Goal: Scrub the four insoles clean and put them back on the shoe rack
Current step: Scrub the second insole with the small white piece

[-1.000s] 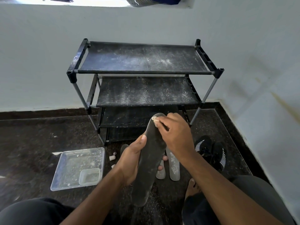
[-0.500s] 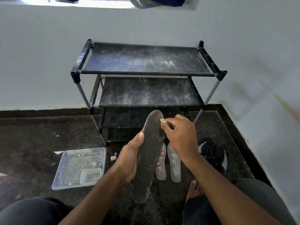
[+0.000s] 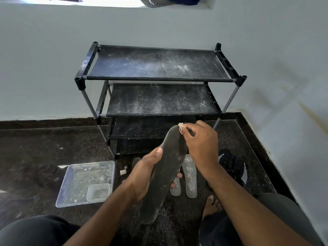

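the left hand (image 3: 143, 176) grips a dark insole (image 3: 166, 173) around its middle, thumb on the near face and fingertips showing past its far edge, holding it tilted with the toe end up toward 12 o'clock. the right hand (image 3: 201, 142) pinches a small pale scrubbing piece (image 3: 181, 125) against the insole's top tip, at about 1 o'clock from the left hand. two pale insoles (image 3: 190, 176) lie side by side on the dark floor (image 3: 35, 157) beneath the held one, and the tip of another dark insole (image 3: 135, 161) shows at 9 o'clock of the left thumb. the dusty black shoe rack (image 3: 158, 77) stands against the wall at 12 o'clock. a clear tray (image 3: 71, 176) sits at 9 o'clock, a black shoe (image 3: 236, 167) at 3 o'clock.
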### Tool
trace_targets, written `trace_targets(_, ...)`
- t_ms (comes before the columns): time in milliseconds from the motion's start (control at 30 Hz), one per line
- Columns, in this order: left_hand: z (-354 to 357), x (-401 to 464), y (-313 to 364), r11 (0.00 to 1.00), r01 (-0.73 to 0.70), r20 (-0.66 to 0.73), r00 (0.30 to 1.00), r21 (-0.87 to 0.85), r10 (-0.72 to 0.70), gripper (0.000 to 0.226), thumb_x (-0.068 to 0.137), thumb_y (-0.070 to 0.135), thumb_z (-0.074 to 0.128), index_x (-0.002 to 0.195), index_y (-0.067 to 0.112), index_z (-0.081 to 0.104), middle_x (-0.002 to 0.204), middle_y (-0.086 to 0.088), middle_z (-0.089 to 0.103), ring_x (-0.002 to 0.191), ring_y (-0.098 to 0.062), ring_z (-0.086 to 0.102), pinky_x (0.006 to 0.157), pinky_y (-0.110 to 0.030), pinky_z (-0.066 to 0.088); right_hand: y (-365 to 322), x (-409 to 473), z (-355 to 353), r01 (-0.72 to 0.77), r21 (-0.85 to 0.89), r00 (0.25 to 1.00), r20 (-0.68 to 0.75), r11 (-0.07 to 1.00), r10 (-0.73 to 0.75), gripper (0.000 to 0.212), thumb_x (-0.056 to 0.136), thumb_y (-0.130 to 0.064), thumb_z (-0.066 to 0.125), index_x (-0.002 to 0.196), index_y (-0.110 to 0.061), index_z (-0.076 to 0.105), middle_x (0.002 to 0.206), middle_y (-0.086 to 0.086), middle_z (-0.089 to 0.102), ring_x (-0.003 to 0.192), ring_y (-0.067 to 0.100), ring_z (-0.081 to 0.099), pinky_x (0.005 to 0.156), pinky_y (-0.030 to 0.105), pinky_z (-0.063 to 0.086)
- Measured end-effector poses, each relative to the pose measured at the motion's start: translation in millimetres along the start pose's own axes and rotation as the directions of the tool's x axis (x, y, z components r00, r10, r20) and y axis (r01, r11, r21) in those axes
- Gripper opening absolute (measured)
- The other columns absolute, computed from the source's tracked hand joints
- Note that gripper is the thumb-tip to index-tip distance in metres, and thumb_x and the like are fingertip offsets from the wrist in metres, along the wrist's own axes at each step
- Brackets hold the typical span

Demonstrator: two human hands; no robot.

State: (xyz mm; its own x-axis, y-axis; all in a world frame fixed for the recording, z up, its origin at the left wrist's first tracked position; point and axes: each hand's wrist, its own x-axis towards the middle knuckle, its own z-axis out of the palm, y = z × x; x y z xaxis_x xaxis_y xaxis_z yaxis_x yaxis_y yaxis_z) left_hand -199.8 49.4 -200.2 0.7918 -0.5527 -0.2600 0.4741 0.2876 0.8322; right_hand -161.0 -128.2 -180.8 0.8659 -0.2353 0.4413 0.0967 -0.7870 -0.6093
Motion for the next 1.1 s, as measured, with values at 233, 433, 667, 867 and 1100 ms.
trace_targets(233,-2,2,2,0.999,-0.013,-0.047,0.999,-0.03,0.011,0.042,0.112,0.038,0.034,0.143,0.025,0.06,0.12,-0.026,0.068,0.094,-0.041,0.068,0.072,-0.047,0.058,-2,-4,3,0.019,-0.017,0.999,0.035,1.0,-0.018,0.019,0.095,-0.033,0.066,0.097,-0.018,0.079,0.07,-0.006,0.053,0.068,0.011,0.053,0.059,0.03,0.047)
trace_targets(433,-5,2,10,0.999,-0.014,-0.044,0.999,-0.028,0.013,0.045,0.111,0.041,0.035,0.141,0.019,0.06,0.114,-0.028,0.068,0.086,-0.038,0.071,0.068,-0.045,0.061,-3,-1,0,0.006,0.024,0.999,0.036,1.0,-0.006,0.019,0.094,-0.034,0.067,0.096,-0.019,0.079,0.071,-0.006,0.054,0.065,0.01,0.053,0.056,0.031,0.047)
trace_targets(667,-19,4,13,0.989,-0.04,-0.269,0.963,-0.143,0.0,0.05,0.11,0.043,0.034,0.137,0.009,0.06,0.125,-0.028,0.069,0.095,-0.039,0.074,0.077,-0.054,0.064,-13,-23,16,0.121,0.015,0.927,0.356,0.992,-0.119,0.022,0.09,-0.035,0.065,0.075,-0.022,0.074,0.067,-0.007,0.05,0.065,0.008,0.05,0.056,0.028,0.04)
trace_targets(867,-17,7,11,0.996,-0.028,-0.284,0.959,-0.088,0.002,0.052,0.113,0.043,0.029,0.139,0.009,0.057,0.126,-0.025,0.071,0.107,-0.045,0.072,0.088,-0.059,0.061,-9,-12,10,0.124,-0.03,0.965,0.236,0.992,-0.114,0.013,0.091,-0.033,0.067,0.084,-0.026,0.076,0.066,-0.013,0.044,0.071,0.006,0.044,0.061,0.017,0.027)
trace_targets(1100,-26,11,8,0.994,-0.086,-0.43,0.901,-0.065,0.05,0.049,0.112,0.042,0.033,0.138,0.012,0.062,0.124,-0.019,0.073,0.107,-0.031,0.074,0.088,-0.044,0.059,-21,-29,11,0.269,0.076,0.802,0.535,0.96,-0.267,0.017,0.091,-0.035,0.068,0.086,-0.022,0.078,0.074,-0.009,0.054,0.077,0.007,0.048,0.065,0.023,0.039)
